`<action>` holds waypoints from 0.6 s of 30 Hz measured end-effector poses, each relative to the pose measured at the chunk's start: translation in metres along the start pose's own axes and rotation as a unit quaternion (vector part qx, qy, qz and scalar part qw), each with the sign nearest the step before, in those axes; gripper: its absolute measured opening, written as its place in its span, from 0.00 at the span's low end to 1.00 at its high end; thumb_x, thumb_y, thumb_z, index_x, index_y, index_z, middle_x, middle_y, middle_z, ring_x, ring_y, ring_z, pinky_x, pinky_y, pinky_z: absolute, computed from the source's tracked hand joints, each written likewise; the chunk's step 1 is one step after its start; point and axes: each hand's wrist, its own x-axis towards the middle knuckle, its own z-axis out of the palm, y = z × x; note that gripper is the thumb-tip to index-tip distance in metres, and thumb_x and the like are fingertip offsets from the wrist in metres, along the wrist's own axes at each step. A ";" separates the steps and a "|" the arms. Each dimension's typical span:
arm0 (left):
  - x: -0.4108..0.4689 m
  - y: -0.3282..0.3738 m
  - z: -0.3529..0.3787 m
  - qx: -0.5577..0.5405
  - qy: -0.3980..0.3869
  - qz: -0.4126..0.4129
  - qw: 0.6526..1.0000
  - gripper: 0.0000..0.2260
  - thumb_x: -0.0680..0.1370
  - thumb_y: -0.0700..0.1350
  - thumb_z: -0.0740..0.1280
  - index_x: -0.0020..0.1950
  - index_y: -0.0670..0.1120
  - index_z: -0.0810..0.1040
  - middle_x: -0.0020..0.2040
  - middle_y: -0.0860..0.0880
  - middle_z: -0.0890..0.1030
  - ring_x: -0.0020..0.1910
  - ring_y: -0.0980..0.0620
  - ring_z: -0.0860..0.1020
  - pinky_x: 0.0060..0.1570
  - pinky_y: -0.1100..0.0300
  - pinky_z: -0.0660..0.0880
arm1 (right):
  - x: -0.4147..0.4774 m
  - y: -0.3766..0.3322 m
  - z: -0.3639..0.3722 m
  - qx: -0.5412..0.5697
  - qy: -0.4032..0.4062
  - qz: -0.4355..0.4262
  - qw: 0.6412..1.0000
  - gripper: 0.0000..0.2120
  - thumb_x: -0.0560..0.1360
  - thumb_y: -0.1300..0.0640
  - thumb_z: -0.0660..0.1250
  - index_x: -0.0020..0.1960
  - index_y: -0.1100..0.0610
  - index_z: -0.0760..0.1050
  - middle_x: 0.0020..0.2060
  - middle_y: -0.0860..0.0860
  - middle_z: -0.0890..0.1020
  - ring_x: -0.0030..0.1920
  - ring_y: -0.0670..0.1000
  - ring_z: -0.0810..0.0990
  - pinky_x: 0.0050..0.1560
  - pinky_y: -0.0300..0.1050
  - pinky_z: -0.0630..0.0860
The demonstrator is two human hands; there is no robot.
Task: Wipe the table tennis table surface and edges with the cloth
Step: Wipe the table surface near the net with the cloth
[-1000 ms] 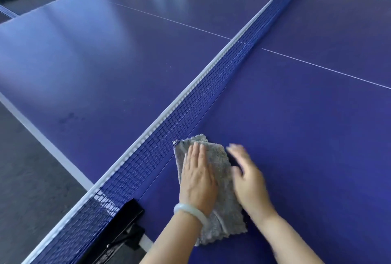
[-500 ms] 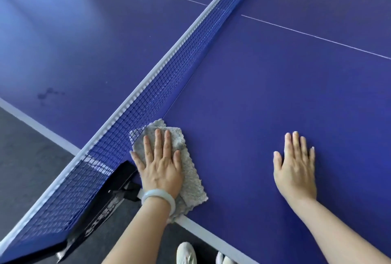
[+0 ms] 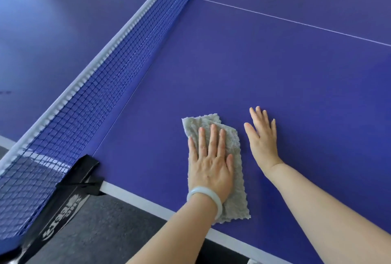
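A: Two halves to the big blue table tennis table (image 3: 275, 69) — how far along, as far as it shows?

B: Can't tell what's wiped already; no wet streaks. A faint smudge sits on the far half, left of the blue mesh net (image 3: 88, 98) w/ its white top band.

A: Black net clamp (image 3: 80, 177)?

B: At the near edge, looks untouched.

A: Cloth?

B: Grey fluffy folded cloth (image 3: 234, 145) lies flat by the white edge line, apart from the net. Left hand (image 3: 209, 168) is spread, palm pressing it down. Right hand (image 3: 263, 134) rests flat just beside it, fingers splayed — holds nothing.
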 end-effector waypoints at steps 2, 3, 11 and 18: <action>0.002 0.043 0.011 0.010 -0.018 0.050 0.999 0.28 0.82 0.56 0.37 0.80 0.47 0.38 0.81 0.48 0.39 0.77 0.44 0.30 0.75 0.42 0.33 | -0.003 0.000 -0.016 0.128 -0.051 0.039 0.990 0.23 0.86 0.50 0.51 0.81 0.48 0.56 0.81 0.46 0.52 0.81 0.47 0.43 0.80 0.50 0.39; 0.003 0.064 0.016 0.017 -0.024 0.067 0.997 0.28 0.82 0.56 0.37 0.80 0.46 0.37 0.80 0.46 0.39 0.77 0.43 0.30 0.75 0.41 0.34 | -0.007 -0.002 -0.027 0.214 -0.077 0.076 0.971 0.23 0.85 0.45 0.51 0.80 0.41 0.57 0.80 0.42 0.53 0.80 0.45 0.44 0.80 0.51 0.42; 0.017 0.084 -0.009 -0.261 0.041 0.091 0.960 0.24 0.81 0.38 0.52 0.78 0.48 0.62 0.78 0.52 0.60 0.78 0.51 0.55 0.77 0.54 0.48 | -0.049 0.025 -0.058 0.140 0.176 -0.001 0.974 0.21 0.79 0.70 0.58 0.70 0.58 0.73 0.71 0.50 0.74 0.74 0.51 0.68 0.73 0.41 0.62; 0.065 -0.033 -0.024 -0.013 0.000 -0.036 0.999 0.25 0.85 0.44 0.50 0.81 0.44 0.47 0.81 0.49 0.45 0.80 0.49 0.41 0.77 0.51 0.37 | -0.081 0.055 0.003 -0.227 0.030 -0.210 0.951 0.26 0.83 0.53 0.49 0.79 0.62 0.58 0.79 0.56 0.58 0.80 0.55 0.57 0.78 0.54 0.55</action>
